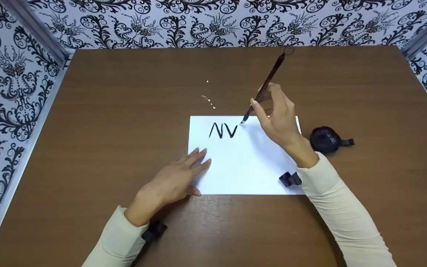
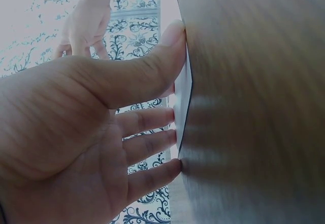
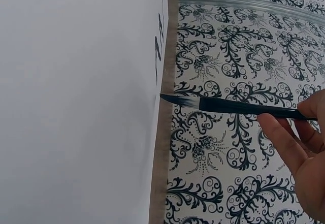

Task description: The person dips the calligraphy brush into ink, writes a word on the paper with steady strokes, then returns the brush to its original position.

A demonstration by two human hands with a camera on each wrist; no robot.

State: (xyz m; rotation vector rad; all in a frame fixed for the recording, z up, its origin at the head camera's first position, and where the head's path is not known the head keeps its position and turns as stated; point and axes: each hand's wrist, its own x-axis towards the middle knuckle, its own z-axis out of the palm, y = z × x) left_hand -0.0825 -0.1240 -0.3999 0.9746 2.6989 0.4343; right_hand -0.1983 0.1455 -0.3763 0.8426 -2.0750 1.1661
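A white sheet of paper (image 1: pixel 235 163) lies on the table, with black zigzag strokes (image 1: pixel 223 130) like "NV" near its top edge. My right hand (image 1: pixel 282 118) pinches a dark-handled paintbrush (image 1: pixel 271 73), tilted with its tip low by the end of the strokes. In the right wrist view the bristles (image 3: pixel 177 100) are black at the tip and paler near the ferrule; whether they touch the paper I cannot tell. My left hand (image 1: pixel 176 178) rests on the paper's left edge, its fingers extended and spread and the thumb at the lower left corner.
Right of the paper stands a small round black dish (image 1: pixel 325 140) with a short handle. Small pale flecks (image 1: pixel 209 99) lie on the brown table (image 1: pixel 124 111) beyond the sheet. Black-and-white patterned wallpaper (image 1: pixel 217 26) surrounds the table's back and sides.
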